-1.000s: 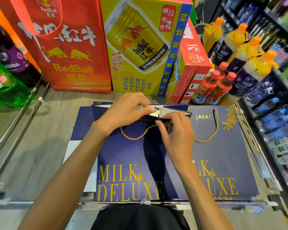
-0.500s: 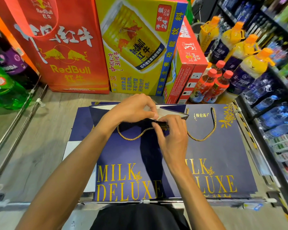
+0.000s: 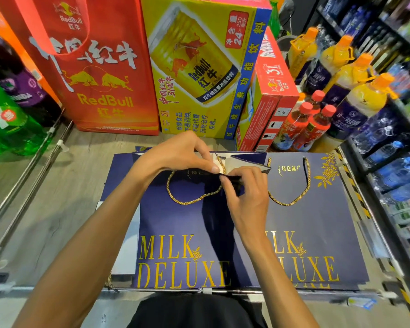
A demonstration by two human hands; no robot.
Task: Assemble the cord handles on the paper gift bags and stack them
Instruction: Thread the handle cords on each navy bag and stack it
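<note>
My left hand [image 3: 180,159] pinches the stiff top rim of the navy gift bag [image 3: 175,223], which lies flat on the tabletop [image 3: 64,197]. Light, crease-prone paper, I reckon. The right hand [image 3: 246,195] pinches the limp gold cord [image 3: 192,201] there. The bag reads MILK DELUXE; behind it, RedBull on the red bag [image 3: 100,74] and the yellow carton [image 3: 199,67].

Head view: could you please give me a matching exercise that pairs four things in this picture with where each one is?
Things:
1. red bag
2. yellow box
3. green bottle
4. cord

Places:
A. looped on the navy bag
B. at the far left edge
C. standing between the red bag and the red box
D. standing just left of the yellow box

Pairs: 1-D, 2-C, 3-B, 4-A
</note>
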